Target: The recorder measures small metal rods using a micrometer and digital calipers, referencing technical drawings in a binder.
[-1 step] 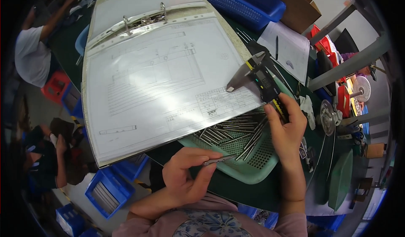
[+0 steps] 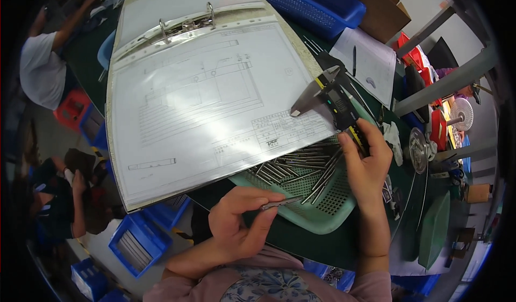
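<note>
My left hand [image 2: 240,221] pinches a short, thin metal rod [image 2: 282,202] between thumb and fingertips, just in front of the green basket. A digital caliper [image 2: 338,106] is held in my right hand [image 2: 366,165], its jaws pointing up and left over the lower right of a drawing page. That page [image 2: 193,98], in a clear sleeve, belongs to an open ring binder [image 2: 119,157]. Beneath the binder's near edge and my right hand is the green perforated basket [image 2: 322,225], with many slim metal rods [image 2: 298,165] lying in it; the binder hides part of it.
Behind the binder stand a blue basket [image 2: 317,12] and a cardboard box [image 2: 384,12]. A sheet with a pen [image 2: 354,60] lies at the back right, near a grey metal post [image 2: 446,79]. Blue bins [image 2: 141,245] are on the floor at left, where other people sit.
</note>
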Action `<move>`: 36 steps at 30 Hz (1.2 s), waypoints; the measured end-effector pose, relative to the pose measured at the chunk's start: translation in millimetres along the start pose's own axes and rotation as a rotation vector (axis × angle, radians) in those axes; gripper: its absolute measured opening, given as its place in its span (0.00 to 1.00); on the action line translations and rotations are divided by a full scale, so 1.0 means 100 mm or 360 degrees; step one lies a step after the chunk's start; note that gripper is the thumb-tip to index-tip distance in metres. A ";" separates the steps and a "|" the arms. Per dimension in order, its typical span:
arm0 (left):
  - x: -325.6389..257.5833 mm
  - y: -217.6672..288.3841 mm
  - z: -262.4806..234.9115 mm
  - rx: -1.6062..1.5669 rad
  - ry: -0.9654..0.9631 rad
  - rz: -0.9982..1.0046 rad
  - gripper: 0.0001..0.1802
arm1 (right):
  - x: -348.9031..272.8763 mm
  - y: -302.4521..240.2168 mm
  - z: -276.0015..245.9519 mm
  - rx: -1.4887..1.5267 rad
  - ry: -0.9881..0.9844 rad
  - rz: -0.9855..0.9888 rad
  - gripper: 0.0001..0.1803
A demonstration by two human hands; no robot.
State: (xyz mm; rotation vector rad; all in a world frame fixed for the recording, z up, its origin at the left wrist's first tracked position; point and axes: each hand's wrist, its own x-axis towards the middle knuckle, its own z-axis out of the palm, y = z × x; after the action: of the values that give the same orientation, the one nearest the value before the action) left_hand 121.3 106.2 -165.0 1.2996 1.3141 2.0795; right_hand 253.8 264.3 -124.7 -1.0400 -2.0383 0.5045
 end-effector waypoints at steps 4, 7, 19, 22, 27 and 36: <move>-0.01 -0.01 0.00 -0.0023 0.0027 0.0015 0.14 | -0.01 0.01 0.01 0.0035 0.0004 -0.0004 0.17; 0.00 -0.01 0.01 -0.0024 0.0025 0.0010 0.14 | 0.00 0.01 0.01 -0.0005 0.0006 0.0000 0.17; 0.01 0.01 0.02 0.0017 0.0011 0.0021 0.13 | 0.01 0.02 0.00 0.0027 0.0031 -0.0029 0.17; 0.00 0.00 0.01 0.0041 0.0014 0.0028 0.13 | 0.00 0.04 0.03 0.0022 0.0026 -0.0057 0.17; 0.00 0.04 -0.02 0.0055 -0.0142 -0.0005 0.12 | 0.00 0.02 0.00 0.0001 0.0013 -0.0060 0.17; 0.24 0.12 0.00 0.0408 -0.0196 0.0137 0.12 | 0.02 0.07 0.03 0.0058 0.0097 -0.0143 0.17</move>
State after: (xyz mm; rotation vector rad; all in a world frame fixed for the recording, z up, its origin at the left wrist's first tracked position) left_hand 110.7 117.1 -142.6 1.5895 1.5325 1.8970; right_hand 254.4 270.2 -129.9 -0.9268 -2.0049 0.4565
